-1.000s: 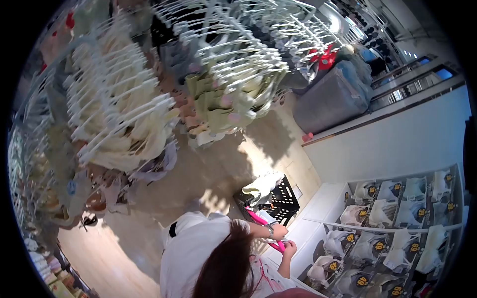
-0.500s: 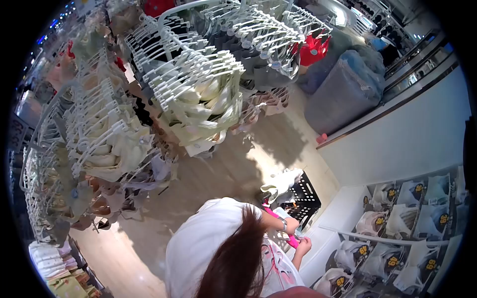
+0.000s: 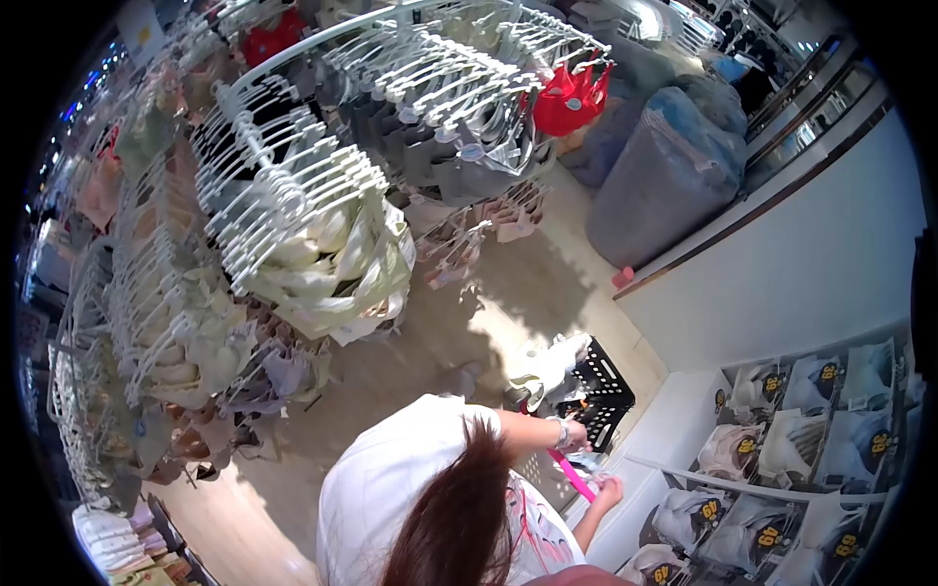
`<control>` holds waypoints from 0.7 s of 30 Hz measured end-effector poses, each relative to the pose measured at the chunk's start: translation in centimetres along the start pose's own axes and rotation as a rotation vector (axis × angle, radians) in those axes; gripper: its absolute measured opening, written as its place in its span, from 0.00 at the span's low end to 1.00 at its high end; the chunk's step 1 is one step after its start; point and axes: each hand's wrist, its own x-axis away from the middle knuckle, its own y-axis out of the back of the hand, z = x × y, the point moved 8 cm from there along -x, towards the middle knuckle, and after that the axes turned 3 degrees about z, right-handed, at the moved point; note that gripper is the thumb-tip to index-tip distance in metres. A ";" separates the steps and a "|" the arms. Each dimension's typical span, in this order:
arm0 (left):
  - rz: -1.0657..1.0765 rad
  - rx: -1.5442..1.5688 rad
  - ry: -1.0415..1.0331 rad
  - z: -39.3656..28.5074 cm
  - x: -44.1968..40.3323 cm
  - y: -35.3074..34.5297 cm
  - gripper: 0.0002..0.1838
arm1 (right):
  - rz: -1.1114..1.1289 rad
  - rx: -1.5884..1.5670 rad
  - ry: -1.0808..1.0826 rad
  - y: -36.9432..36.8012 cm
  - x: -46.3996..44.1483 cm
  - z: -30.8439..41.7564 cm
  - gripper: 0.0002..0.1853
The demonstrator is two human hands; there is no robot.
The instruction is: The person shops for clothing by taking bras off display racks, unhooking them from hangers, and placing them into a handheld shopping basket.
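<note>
My left hand [image 3: 575, 436], with a silvery band at the wrist, reaches over the edge of a black basket with holes [image 3: 603, 398]. Its fingers are curled by a small pale, bluish item [image 3: 585, 458] whose kind I cannot make out. Just below, my right hand [image 3: 609, 490] has its fingers pinched together near the same pale item. A bright pink strip [image 3: 574, 475] runs from the basket past both hands; I cannot tell whether either touches it. White and cream garments [image 3: 549, 369] are heaped over the basket's left side.
Racks of bras on white hangers [image 3: 293, 195] crowd the left and top. Grey wrapped bundles [image 3: 664, 176] stand by a white partition [image 3: 782, 225]. Right of my hands, a compartmented display holds bras [image 3: 767, 527] with number tags. My hair [image 3: 454, 508] hangs over my white shirt.
The view has shifted, so the hanging racks sit further left and lower. My hands have moved slightly apart, the right one lower. The pink strip shows more fully between them.
</note>
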 end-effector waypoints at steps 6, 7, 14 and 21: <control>0.243 0.538 -0.462 -13.8 10.5 5.6 0.08 | -0.252 -0.603 -0.024 2.1 -4.1 7.7 0.08; 0.235 0.451 -0.540 -15.9 11.6 6.8 0.10 | -0.235 -0.726 -0.021 1.8 -5.2 9.1 0.08; -0.322 0.050 -1.110 -28.1 22.1 19.0 0.08 | 0.282 -0.938 0.135 -7.9 -13.6 24.1 0.10; -0.345 -0.025 -1.328 -34.6 34.1 29.0 0.15 | 0.334 -0.822 0.226 -25.1 -20.7 32.7 0.08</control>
